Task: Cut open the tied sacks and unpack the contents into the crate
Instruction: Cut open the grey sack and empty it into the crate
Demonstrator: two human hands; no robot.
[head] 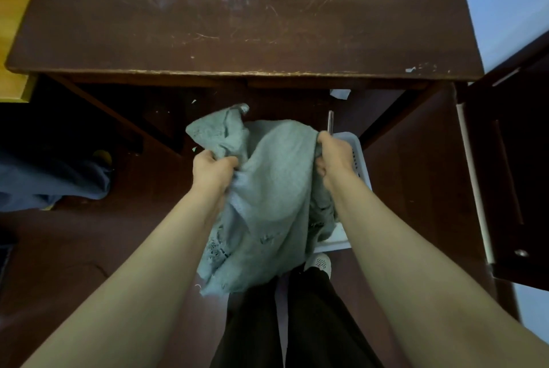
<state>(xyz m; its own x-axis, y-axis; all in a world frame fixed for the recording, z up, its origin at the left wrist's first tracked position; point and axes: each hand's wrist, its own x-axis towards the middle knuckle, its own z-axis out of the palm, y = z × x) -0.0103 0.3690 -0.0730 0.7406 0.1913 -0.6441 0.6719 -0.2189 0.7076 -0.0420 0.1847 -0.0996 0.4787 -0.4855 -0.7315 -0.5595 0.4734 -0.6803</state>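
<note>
"Sack [267, 189] is up in both hands, held over the white crate [361, 160] on the floor, just in front of the dark table [237, 26]. See it?"

"I do. The left hand [212, 168] has its fingers bunched tight round a fistful of cloth. The right hand [334, 157] is clamped on the opposite edge, with a thin metal blade [330, 121] sticking up out of that fist (knife or scissors, I can't tell from here)."

"So what makes this step go well?"

"Tip and shake, I'd say. Get the ragged end low and squarely above the crate, raise the other end, and let things slide out rather than fly. The crate shows only at the sack's right side, and the frayed end seems to hang past its near rim, so I'd shift the cloth over first. And keep that blade pointed away from cloth and wrist."

"Which way does it run?"

"Its long axis goes from the table's edge back toward the person's legs, sagging between the two grips. The far end peaks up by the table, and the frayed, holed end hangs near the shoe [319, 263]. It looks limp, but I can't tell whether anything is inside."
</note>
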